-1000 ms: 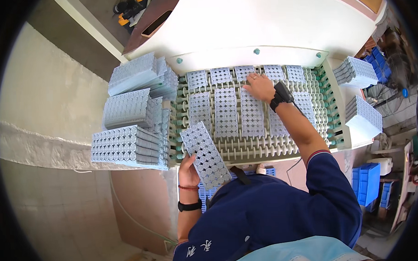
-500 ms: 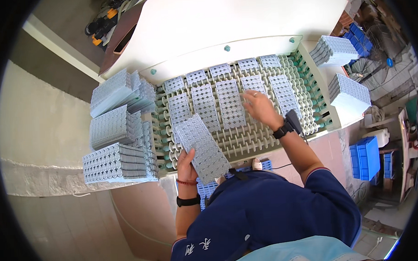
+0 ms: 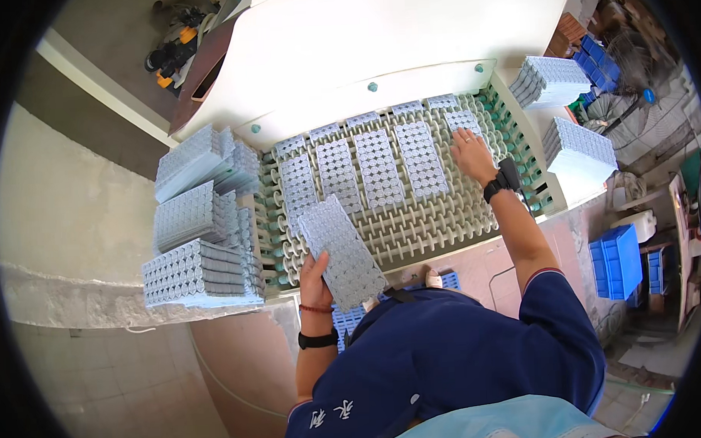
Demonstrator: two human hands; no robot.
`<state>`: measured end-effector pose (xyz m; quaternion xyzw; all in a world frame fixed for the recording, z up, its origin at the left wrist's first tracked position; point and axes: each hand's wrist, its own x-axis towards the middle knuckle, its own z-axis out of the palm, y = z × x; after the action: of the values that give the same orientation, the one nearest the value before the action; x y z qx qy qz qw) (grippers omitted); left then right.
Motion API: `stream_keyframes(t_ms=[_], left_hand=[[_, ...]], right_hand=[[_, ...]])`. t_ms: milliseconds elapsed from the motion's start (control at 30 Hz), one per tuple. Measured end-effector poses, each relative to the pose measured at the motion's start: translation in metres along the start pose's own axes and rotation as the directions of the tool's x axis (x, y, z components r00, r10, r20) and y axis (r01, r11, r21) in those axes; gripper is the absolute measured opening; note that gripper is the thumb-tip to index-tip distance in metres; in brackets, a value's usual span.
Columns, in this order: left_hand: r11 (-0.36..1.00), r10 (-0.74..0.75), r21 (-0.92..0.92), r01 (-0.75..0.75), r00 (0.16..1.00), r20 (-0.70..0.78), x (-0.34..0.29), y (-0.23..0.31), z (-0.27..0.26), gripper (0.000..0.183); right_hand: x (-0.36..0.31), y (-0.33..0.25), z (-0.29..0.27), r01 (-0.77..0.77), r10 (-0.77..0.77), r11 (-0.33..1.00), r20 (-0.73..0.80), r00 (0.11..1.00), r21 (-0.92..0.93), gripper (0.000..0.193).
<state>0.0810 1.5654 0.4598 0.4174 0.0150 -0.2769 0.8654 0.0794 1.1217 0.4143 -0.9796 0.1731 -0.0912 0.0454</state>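
My left hand [image 3: 314, 274] is closed on the left edge of a grey panel [image 3: 341, 254] patterned with rows of round discs. This panel is tilted above the front left of a roller conveyor [image 3: 413, 231]; whether it is one sheet or several I cannot tell. My right hand [image 3: 473, 157] lies with fingers stretched out over the near part of the rightmost panel [image 3: 460, 121], hiding much of it. Between my hands, similar panels lie flat in a row, among them a panel [image 3: 379, 168] in the middle and another panel [image 3: 420, 159] to its right.
Panel stacks [image 3: 194, 271] stand along the conveyor's left side, and two more, including a stack [image 3: 580, 149], on the right. A white hood [image 3: 375, 40] covers the far end, with a back row of panels partly under it. Blue crates [image 3: 616, 262] stand at right.
My right hand has moved right, from the fourth panel to the rightmost one. The back row has slid farther under the hood. My left hand still holds its panel in nearly the same place.
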Motion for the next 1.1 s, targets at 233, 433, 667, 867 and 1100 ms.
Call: stream_keyframes(t_ms=[233,433,667,867,1100], left_hand=[[0.998,0.046,0.054,-0.043,0.998,-0.050,-0.010,0.002,-0.001,0.037],[0.997,0.013,0.077,-0.009,0.999,-0.051,-0.004,0.000,-0.009,0.038],[0.995,0.031,-0.088,-0.037,0.997,-0.066,-0.032,0.019,-0.042,0.042],[0.977,0.093,-0.197,-0.080,0.994,0.055,-0.056,0.031,-0.072,0.044],[0.984,0.047,-0.171,-0.042,0.999,0.027,-0.058,0.030,-0.069,0.043]], right_hand=[[-0.051,-0.136,-0.054,-0.003,-0.123,0.653,0.111,0.986,0.757,0.033],[-0.092,-0.218,-0.049,-0.390,-0.516,0.302,0.493,0.700,0.870,0.022],[-0.085,-0.189,-0.042,-0.485,-0.207,0.139,0.504,0.838,0.863,0.023],[-0.093,-0.206,-0.025,-0.462,-0.228,0.216,0.505,0.833,0.860,0.021],[-0.101,-0.292,-0.003,-0.456,-0.476,0.313,0.553,0.684,0.833,0.025]])
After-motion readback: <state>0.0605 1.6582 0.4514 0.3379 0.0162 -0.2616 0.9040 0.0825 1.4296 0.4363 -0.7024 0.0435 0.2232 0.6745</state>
